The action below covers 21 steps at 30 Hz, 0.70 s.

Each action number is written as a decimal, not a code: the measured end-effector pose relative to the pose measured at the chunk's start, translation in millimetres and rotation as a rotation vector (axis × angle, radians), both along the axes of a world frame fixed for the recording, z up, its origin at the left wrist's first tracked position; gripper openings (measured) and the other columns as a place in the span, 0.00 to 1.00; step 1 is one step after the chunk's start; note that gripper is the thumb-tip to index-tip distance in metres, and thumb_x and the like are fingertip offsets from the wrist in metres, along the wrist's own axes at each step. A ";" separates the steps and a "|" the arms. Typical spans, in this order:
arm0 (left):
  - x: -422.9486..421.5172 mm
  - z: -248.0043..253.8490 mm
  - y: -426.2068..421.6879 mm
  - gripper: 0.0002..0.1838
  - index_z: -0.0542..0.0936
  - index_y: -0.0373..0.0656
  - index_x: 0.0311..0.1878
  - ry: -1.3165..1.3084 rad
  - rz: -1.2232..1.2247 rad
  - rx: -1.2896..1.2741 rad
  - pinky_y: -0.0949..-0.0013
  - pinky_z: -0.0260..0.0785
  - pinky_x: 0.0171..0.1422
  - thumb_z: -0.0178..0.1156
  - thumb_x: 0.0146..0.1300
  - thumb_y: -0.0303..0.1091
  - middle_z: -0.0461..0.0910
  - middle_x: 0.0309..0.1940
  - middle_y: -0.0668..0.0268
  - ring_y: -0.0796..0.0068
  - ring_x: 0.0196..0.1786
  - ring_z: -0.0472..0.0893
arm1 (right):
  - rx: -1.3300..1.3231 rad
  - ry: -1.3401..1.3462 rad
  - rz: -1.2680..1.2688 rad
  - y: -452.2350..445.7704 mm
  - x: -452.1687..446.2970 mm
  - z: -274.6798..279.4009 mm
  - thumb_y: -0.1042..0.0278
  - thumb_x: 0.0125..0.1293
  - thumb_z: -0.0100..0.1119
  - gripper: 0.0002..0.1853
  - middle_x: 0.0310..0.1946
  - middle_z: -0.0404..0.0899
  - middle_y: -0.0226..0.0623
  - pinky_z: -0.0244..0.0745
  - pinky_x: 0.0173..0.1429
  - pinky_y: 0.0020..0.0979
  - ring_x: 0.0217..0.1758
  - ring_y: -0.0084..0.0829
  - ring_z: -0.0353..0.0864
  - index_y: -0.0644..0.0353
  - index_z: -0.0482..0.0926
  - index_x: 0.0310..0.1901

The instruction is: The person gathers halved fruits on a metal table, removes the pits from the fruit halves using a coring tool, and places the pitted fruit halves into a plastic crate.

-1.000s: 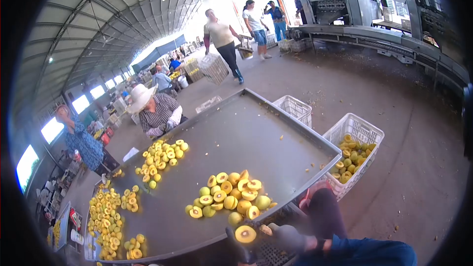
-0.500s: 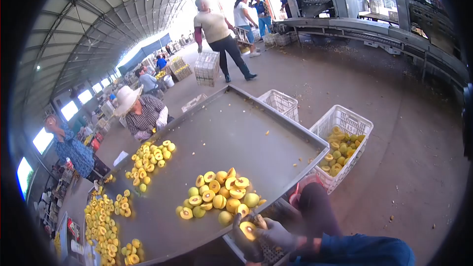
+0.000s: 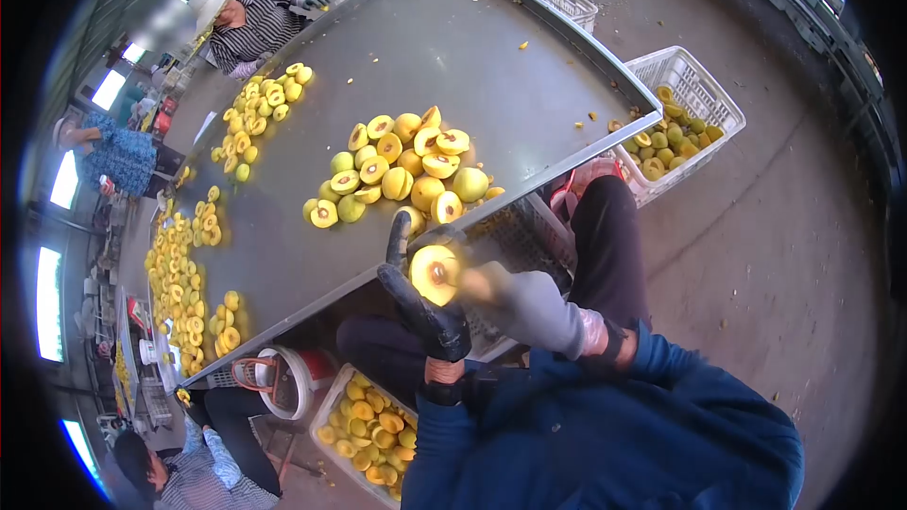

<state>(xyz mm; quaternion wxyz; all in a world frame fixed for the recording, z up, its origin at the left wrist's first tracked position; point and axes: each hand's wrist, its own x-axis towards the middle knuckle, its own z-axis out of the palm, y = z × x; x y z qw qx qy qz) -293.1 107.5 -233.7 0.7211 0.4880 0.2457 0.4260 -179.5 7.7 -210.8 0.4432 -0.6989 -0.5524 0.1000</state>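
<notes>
My left hand, in a black glove, holds a yellow peach half with its cut face up and a brown centre showing. Close against the fruit is my right hand, in a grey glove; its fingers are closed and smeared by motion. Something tan shows at its fingertips, too blurred to name. Just beyond both hands, a pile of peach halves lies on the metal table, some cut side up and some skin side up.
More peach halves lie along the table's left side. White crates stand right of the table, and a crate of peach halves is by my legs, near a white bucket. Co-workers sit at left; one wears a wide hat.
The view has tilted down, bringing my lap, the bucket and the lower crate into sight. The peach half remains in my left hand. My right hand is now blurred beside it.
</notes>
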 end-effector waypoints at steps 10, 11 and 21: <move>-17.4 -18.4 -7.0 0.38 0.67 0.33 0.68 0.114 -0.052 0.053 0.62 0.71 0.63 0.32 0.77 0.61 0.79 0.55 0.52 0.63 0.54 0.79 | -0.036 -0.367 -0.058 3.9 -5.1 -22.3 0.68 0.60 0.60 0.26 0.33 0.75 0.27 0.65 0.17 0.30 0.16 0.28 0.74 0.34 0.74 0.60; -17.5 -18.5 -7.1 0.38 0.68 0.33 0.68 0.119 -0.057 0.056 0.62 0.71 0.63 0.31 0.77 0.61 0.79 0.54 0.52 0.63 0.54 0.80 | -0.063 -0.327 -0.047 4.7 -6.0 -26.7 0.68 0.60 0.60 0.26 0.32 0.75 0.27 0.65 0.17 0.30 0.16 0.28 0.74 0.34 0.74 0.60; 1.3 5.3 5.5 0.39 0.69 0.32 0.66 0.112 -0.052 0.071 0.63 0.73 0.60 0.30 0.77 0.61 0.81 0.52 0.52 0.63 0.51 0.81 | -0.187 0.011 0.114 4.0 -1.8 -32.3 0.66 0.70 0.55 0.15 0.27 0.75 0.35 0.75 0.25 0.33 0.25 0.34 0.80 0.46 0.73 0.58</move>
